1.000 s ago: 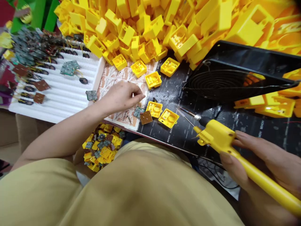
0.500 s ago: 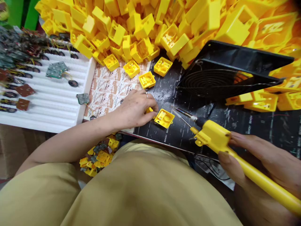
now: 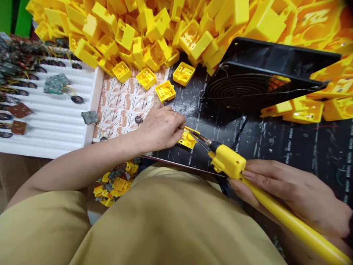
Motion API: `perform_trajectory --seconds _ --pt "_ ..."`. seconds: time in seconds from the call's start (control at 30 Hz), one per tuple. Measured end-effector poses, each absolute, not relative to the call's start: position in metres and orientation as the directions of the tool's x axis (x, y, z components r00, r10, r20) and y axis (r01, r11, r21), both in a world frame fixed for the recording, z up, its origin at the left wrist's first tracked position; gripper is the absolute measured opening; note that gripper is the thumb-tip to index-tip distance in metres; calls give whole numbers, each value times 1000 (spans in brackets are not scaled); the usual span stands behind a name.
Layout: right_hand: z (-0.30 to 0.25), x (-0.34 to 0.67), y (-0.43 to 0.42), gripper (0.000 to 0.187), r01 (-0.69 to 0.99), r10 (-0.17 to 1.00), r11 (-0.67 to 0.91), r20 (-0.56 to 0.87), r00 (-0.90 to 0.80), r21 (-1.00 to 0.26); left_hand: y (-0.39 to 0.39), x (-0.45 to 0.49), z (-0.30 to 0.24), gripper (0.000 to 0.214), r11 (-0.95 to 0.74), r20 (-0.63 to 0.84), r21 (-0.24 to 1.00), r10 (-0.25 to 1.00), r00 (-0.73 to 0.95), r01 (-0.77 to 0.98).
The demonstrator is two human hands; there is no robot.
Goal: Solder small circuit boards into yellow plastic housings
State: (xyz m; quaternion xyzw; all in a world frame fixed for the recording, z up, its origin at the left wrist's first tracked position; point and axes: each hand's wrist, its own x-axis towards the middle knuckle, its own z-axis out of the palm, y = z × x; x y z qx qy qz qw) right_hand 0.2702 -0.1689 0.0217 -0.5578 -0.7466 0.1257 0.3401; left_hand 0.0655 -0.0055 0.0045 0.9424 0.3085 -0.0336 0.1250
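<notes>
My left hand (image 3: 161, 127) rests on the black mat (image 3: 275, 141) near its front edge and grips a small yellow plastic case (image 3: 188, 138), tilting it up. My right hand (image 3: 292, 193) is wrapped around the long yellow handle of a soldering iron (image 3: 231, 165). The iron's dark metal tip touches the inside of the yellow case. A ring shows on one finger of the left hand.
A big heap of yellow cases (image 3: 165, 29) fills the back. A black fan (image 3: 256, 86) stands at the right. A white ridged tray (image 3: 49, 110) with circuit boards lies at the left, beside a printed paper sheet (image 3: 121, 103). A box of small parts (image 3: 116, 182) sits below the table edge.
My left hand moved right from the paper sheet to the yellow case and took hold of it. My right hand brought the soldering iron left until its tip reached the case.
</notes>
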Motion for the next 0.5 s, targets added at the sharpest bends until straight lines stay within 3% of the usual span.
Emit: perform_trajectory --seconds 0.1,0.27,0.5 --pt "21 274 -162 24 773 889 413 395 -230 -481 -5 65 4 23 -791 -135 213 558 819 574" --pt "23 277 -159 20 777 856 492 381 -349 -393 -4 66 4 22 -804 -124 217 539 833 553" --pt "23 291 -163 9 777 855 478 419 -306 -409 -3 65 3 21 -826 -74 201 524 849 527"
